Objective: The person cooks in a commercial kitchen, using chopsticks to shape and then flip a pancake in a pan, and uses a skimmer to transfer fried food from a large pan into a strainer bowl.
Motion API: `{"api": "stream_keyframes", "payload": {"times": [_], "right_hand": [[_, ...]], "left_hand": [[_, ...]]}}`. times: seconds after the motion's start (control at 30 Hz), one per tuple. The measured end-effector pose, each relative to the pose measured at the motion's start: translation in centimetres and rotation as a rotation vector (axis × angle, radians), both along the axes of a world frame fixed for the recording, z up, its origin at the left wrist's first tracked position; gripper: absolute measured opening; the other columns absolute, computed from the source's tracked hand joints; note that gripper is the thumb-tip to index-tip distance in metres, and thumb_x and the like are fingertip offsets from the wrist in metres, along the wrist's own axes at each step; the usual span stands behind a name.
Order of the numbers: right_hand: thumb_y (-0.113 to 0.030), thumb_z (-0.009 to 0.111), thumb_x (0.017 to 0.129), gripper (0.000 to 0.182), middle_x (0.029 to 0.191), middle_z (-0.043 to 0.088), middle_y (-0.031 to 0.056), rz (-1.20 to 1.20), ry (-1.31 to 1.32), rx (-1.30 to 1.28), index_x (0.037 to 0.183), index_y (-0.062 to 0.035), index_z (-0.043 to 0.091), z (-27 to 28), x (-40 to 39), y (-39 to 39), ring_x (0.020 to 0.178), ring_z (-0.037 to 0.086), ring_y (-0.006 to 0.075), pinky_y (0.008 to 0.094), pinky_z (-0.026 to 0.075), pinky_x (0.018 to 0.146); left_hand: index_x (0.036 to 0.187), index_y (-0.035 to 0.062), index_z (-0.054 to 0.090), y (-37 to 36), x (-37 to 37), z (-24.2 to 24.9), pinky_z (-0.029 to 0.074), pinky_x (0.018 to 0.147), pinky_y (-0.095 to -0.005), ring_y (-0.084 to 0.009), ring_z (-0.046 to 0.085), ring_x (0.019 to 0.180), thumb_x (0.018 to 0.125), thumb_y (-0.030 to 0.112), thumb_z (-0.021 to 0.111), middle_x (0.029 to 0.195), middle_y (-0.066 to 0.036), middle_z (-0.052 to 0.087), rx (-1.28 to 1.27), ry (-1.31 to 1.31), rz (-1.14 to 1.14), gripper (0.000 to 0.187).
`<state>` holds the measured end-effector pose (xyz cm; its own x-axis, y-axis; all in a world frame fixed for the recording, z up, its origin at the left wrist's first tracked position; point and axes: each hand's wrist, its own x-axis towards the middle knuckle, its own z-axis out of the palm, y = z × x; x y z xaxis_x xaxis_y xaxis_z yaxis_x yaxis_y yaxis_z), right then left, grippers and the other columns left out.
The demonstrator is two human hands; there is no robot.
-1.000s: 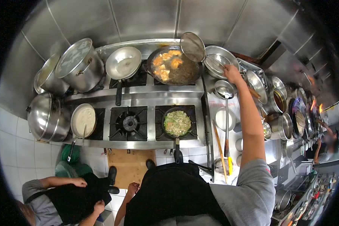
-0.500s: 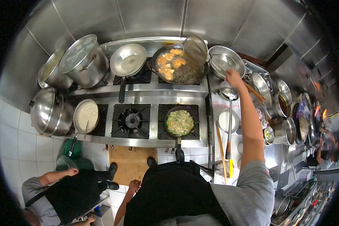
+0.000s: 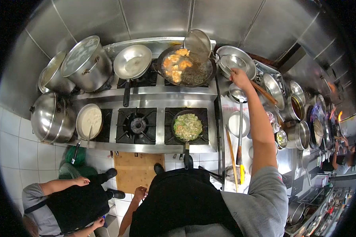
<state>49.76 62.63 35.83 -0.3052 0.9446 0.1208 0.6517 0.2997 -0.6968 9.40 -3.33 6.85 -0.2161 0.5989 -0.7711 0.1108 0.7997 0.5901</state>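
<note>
The wire skimmer (image 3: 197, 45) hangs tilted over the far right rim of the wok (image 3: 186, 66), its mesh bowl above the oil and its long handle running right to the right hand (image 3: 240, 78), whose fingers are closed around the handle end. In the wok, golden fried pieces (image 3: 175, 65) float toward the left side of the dark oil. Just right of the wok, past the skimmer, a steel bowl (image 3: 236, 60) sits on the worktop (image 3: 228, 103), and below the right hand a ladle (image 3: 239, 118) lies with its cup near the wrist and its handle pointing back toward the person. On the near right burner a frying pan (image 3: 188, 127) holds a green and pale vegetable mix. The left hand (image 3: 139, 193) hangs low beside the black apron, well apart from the stove; its fingers look loosely curled and empty, though the view there is small. To the left, a second person (image 3: 63, 199) in a grey shirt bends near the floor, beside large steel stockpots (image 3: 85, 63).
</note>
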Motion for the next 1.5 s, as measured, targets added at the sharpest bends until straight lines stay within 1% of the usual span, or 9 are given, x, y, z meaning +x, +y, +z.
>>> {"api": "stream_keyframes", "payload": {"times": [0.1, 0.17, 0.2, 0.27, 0.37, 0.47, 0.7, 0.97, 1.5], "right_hand": [[-0.013, 0.046, 0.087, 0.023, 0.066, 0.059, 0.0053, 0.022, 0.002, -0.015, 0.095, 0.0019, 0.061, 1.6, -0.2, -0.8, 0.058, 0.053, 0.013, 0.0293, 0.044, 0.056], [-0.014, 0.046, 0.088, 0.023, 0.067, 0.058, 0.005, 0.078, 0.043, -0.063, 0.098, 0.0024, 0.06, 2.2, -0.3, -1.0, 0.056, 0.051, 0.0115, 0.0287, 0.042, 0.053], [-0.014, 0.046, 0.088, 0.023, 0.067, 0.058, 0.005, 0.078, 0.043, -0.062, 0.098, 0.0024, 0.06, 2.5, -0.2, -1.1, 0.056, 0.051, 0.0115, 0.0287, 0.042, 0.053], [-0.012, 0.047, 0.088, 0.042, 0.067, 0.061, 0.007, 0.099, 0.097, -0.144, 0.125, 0.0077, 0.051, 3.0, -0.3, -1.2, 0.062, 0.057, 0.0133, 0.0298, 0.047, 0.061], [-0.012, 0.046, 0.089, 0.042, 0.069, 0.062, 0.0077, 0.097, 0.099, -0.135, 0.125, 0.0084, 0.05, 4.1, -0.6, -1.9, 0.063, 0.058, 0.0136, 0.0303, 0.048, 0.062], [-0.011, 0.047, 0.088, 0.04, 0.071, 0.063, 0.0108, 0.08, 0.034, -0.016, 0.123, 0.0079, 0.052, 5.2, -1.2, -3.1, 0.065, 0.061, 0.0166, 0.032, 0.048, 0.064], [-0.011, 0.047, 0.087, 0.034, 0.069, 0.063, 0.0121, 0.166, -0.033, 0.159, 0.113, 0.0069, 0.057, 5.6, -3.6, -6.3, 0.062, 0.06, 0.0199, 0.0342, 0.047, 0.062], [-0.013, 0.049, 0.082, 0.019, 0.074, 0.062, 0.023, 0.116, -0.175, 0.152, 0.088, 0.0026, 0.059, 3.9, -4.7, -6.2, 0.077, 0.062, 0.0405, 0.0475, 0.047, 0.074], [-0.013, 0.049, 0.083, 0.022, 0.073, 0.064, 0.0187, 0.107, -0.049, 0.064, 0.092, 0.0029, 0.062, 4.2, -6.4, -7.6, 0.072, 0.063, 0.0343, 0.0432, 0.048, 0.07]], "left_hand": [[0.093, 0.0014, 0.062, -0.2, -0.1, -0.5, 0.048, 0.045, -0.0335, -0.0187, 0.06, 0.053, 0.089, 0.015, 0.06, 0.066, -0.009, 0.062, -0.035, 0.085, -0.024, 0.014], [0.094, 0.0007, 0.061, -2.5, -1.6, -5.4, 0.048, 0.045, -0.0332, -0.0195, 0.059, 0.052, 0.089, 0.014, 0.059, 0.065, -0.01, 0.061, 0.999, 0.45, -0.509, 0.014], [0.094, 0.0007, 0.061, -2.7, -1.8, -5.8, 0.048, 0.045, -0.0332, -0.0195, 0.059, 0.052, 0.089, 0.014, 0.059, 0.065, -0.01, 0.061, 0.999, 0.45, -0.509, 0.014], [0.091, 0.0001, 0.061, -2.4, -1.8, -5.1, 0.048, 0.046, -0.0326, -0.0193, 0.058, 0.052, 0.089, 0.013, 0.059, 0.065, -0.009, 0.061, 0.643, 0.158, -0.223, 0.013], [0.088, -0.0007, 0.062, -1.0, -1.0, -2.1, 0.046, 0.047, -0.0317, -0.019, 0.058, 0.053, 0.089, 0.012, 0.059, 0.065, -0.009, 0.061, 0.091, -0.269, 0.195, 0.013], [0.088, -0.0019, 0.062, 0.3, -0.2, -0.2, 0.045, 0.047, -0.0303, -0.0176, 0.057, 0.052, 0.089, 0.012, 0.06, 0.065, -0.008, 0.061, 0.008, -0.103, 0.183, 0.014], [0.095, -0.0036, 0.063, 1.1, 0.1, 0.8, 0.043, 0.047, -0.0292, -0.0163, 0.056, 0.052, 0.089, 0.014, 0.061, 0.066, -0.009, 0.062, 0.012, 0.015, 0.054, 0.019], [0.083, -0.0001, 0.059, -1.4, -1.5, -6.7, 0.036, 0.037, -0.0296, -0.0144, 0.047, 0.042, 0.091, 0.016, 0.059, 0.056, -0.006, 0.054, -0.031, -0.202, 0.211, 0.018], [0.092, -0.001, 0.06, -1.9, -2.8, -10.0, 0.041, 0.039, -0.0319, -0.0195, 0.056, 0.047, 0.088, 0.012, 0.06, 0.065, -0.01, 0.061, -0.035, -0.353, 0.354, 0.014]]}}
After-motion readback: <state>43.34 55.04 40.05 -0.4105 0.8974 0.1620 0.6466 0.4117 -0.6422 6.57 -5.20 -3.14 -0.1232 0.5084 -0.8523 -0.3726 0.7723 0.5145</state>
